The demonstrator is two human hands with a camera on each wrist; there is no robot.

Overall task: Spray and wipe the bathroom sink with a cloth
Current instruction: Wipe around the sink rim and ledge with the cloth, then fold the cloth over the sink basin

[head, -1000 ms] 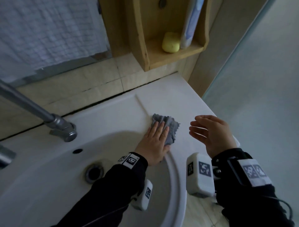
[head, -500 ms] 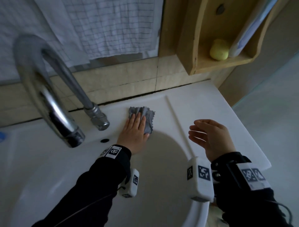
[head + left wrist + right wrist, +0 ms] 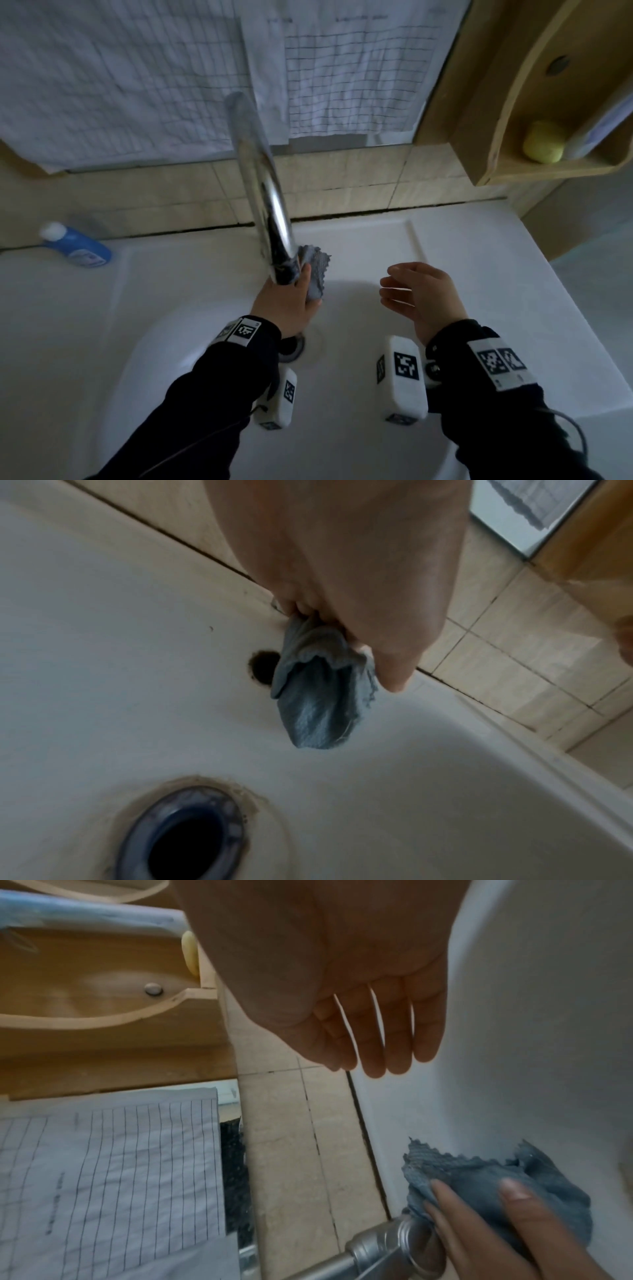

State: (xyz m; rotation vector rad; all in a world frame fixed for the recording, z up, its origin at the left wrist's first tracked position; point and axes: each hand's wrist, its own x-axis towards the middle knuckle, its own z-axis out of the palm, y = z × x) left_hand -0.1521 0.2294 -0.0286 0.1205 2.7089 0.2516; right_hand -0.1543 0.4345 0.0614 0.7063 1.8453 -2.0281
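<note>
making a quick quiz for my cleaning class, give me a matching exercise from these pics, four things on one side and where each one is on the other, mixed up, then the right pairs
Things:
1. grey crumpled cloth
2. blue plastic bottle with white cap
3. yellow rounded soap bar
4. round metal drain ring

Places:
A. on the wooden wall shelf
B. at the bottom of the white sink basin
C. lying on the sink's back left ledge
D. held by the left hand beside the chrome faucet base

Pairs: 1-D, 2-C, 3-A, 4-B
</note>
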